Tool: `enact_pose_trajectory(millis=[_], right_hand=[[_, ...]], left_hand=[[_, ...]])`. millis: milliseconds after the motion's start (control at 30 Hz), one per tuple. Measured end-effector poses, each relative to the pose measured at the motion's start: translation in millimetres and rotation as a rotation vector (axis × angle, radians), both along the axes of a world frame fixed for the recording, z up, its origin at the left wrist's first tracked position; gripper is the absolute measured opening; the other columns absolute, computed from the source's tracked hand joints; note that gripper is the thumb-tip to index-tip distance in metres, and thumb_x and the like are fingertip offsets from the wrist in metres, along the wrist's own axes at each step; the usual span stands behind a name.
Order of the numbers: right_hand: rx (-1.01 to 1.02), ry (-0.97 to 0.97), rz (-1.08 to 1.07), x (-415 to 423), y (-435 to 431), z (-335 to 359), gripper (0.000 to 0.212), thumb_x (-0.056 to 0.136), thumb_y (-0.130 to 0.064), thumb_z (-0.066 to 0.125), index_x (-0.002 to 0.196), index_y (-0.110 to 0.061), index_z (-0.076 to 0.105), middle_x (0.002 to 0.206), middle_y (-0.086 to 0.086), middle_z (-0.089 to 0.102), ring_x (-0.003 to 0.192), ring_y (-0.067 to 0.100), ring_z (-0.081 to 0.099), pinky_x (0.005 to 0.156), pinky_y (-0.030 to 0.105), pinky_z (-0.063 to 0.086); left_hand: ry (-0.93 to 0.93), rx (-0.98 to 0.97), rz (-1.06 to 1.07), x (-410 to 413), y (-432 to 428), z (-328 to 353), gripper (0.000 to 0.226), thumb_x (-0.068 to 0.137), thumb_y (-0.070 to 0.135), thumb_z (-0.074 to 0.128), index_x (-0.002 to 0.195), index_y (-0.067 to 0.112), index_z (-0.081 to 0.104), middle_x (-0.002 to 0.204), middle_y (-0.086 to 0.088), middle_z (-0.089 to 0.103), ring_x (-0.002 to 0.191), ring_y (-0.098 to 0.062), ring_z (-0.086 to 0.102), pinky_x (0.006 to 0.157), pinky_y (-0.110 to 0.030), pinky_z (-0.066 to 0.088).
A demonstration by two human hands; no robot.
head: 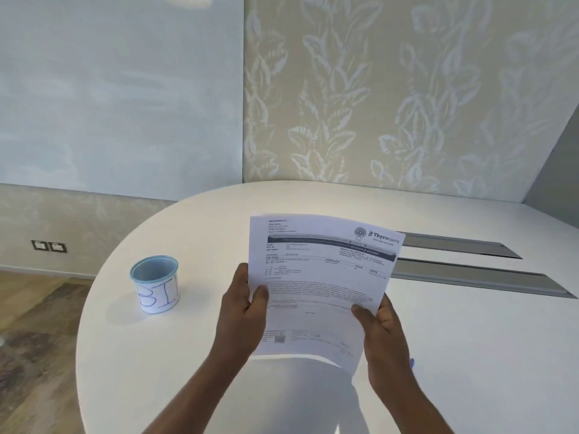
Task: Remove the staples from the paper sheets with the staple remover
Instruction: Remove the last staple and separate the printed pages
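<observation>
Printed paper sheets (322, 277) are held up above the white table (188, 355), tilted toward me with the printed side facing me. My left hand (244, 311) grips their left edge, thumb on the front. My right hand (379, 327) pinches the lower right edge. A small blue-purple thing (411, 362) peeks out behind my right hand; I cannot tell what it is. No staple is visible at this distance.
A small cup (155, 283) with a blue rim and "BIN" written on it stands on the table to the left. Two grey slots (476, 264) are set into the tabletop at the right. The rounded table edge and wooden floor lie to the left.
</observation>
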State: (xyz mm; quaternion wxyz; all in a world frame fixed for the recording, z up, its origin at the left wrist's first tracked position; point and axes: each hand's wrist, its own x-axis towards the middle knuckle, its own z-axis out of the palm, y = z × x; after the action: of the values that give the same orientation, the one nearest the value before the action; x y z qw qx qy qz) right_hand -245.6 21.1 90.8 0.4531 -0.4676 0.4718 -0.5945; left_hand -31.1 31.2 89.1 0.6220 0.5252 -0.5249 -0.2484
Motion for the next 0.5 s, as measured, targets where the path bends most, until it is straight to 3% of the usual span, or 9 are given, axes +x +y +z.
enact_pose_trajectory(millis=[67, 167, 267, 333, 433, 500], right_hand=[[-0.047, -0.001, 0.0, 0, -2, 7, 0.04, 0.099, 0.003, 0.054, 0.121, -0.029, 0.066, 0.111, -0.007, 0.078, 0.101, 0.017, 0.071, 0.086, 0.037, 0.054], [-0.058, -0.005, -0.016, 1, -1, 6, 0.037, 0.1, 0.005, 0.052, 0.113, -0.026, 0.067, 0.103, -0.013, 0.078, 0.091, 0.006, 0.071, 0.079, 0.029, 0.051], [-0.015, -0.017, -0.004, 1, 1, -6, 0.033, 0.101, 0.006, 0.048, 0.108, -0.02, 0.067, 0.101, -0.006, 0.079, 0.093, 0.016, 0.071, 0.079, 0.029, 0.052], [-0.017, -0.016, -0.004, 0, 1, -9, 0.031, 0.103, 0.003, 0.047, 0.108, -0.02, 0.067, 0.102, -0.003, 0.079, 0.093, 0.016, 0.07, 0.076, 0.024, 0.053], [-0.03, 0.015, 0.0, -2, -1, -7, 0.03, 0.105, -0.001, 0.046, 0.107, -0.024, 0.067, 0.104, -0.006, 0.078, 0.091, 0.01, 0.071, 0.075, 0.023, 0.054], [-0.041, 0.025, 0.004, -3, -2, -5, 0.03, 0.106, -0.002, 0.047, 0.108, -0.025, 0.067, 0.105, -0.008, 0.078, 0.092, 0.007, 0.071, 0.079, 0.026, 0.052]], left_hand=[[-0.003, -0.031, 0.015, 1, -1, 5, 0.022, 0.087, 0.018, 0.046, 0.103, 0.028, 0.058, 0.096, 0.018, 0.072, 0.087, -0.003, 0.067, 0.066, -0.011, 0.05], [0.01, -0.029, 0.041, -1, 1, 2, 0.017, 0.086, 0.017, 0.045, 0.097, 0.025, 0.055, 0.091, 0.018, 0.071, 0.08, -0.001, 0.065, 0.063, -0.01, 0.047], [0.043, 0.012, 0.042, -5, 6, -12, 0.017, 0.087, 0.018, 0.044, 0.098, 0.025, 0.055, 0.092, 0.022, 0.073, 0.083, 0.0, 0.067, 0.064, -0.009, 0.047], [0.038, 0.0, 0.06, -5, 7, -14, 0.013, 0.09, 0.023, 0.046, 0.1, 0.025, 0.054, 0.093, 0.02, 0.073, 0.085, -0.004, 0.068, 0.067, -0.018, 0.05], [0.0, -0.095, 0.093, -1, 7, 6, 0.011, 0.097, 0.031, 0.05, 0.107, 0.028, 0.054, 0.099, 0.021, 0.073, 0.089, -0.006, 0.071, 0.07, -0.024, 0.053], [-0.066, -0.18, 0.144, 5, 5, 27, 0.019, 0.101, 0.027, 0.055, 0.12, 0.03, 0.054, 0.103, 0.026, 0.073, 0.089, -0.003, 0.071, 0.071, -0.016, 0.051]])
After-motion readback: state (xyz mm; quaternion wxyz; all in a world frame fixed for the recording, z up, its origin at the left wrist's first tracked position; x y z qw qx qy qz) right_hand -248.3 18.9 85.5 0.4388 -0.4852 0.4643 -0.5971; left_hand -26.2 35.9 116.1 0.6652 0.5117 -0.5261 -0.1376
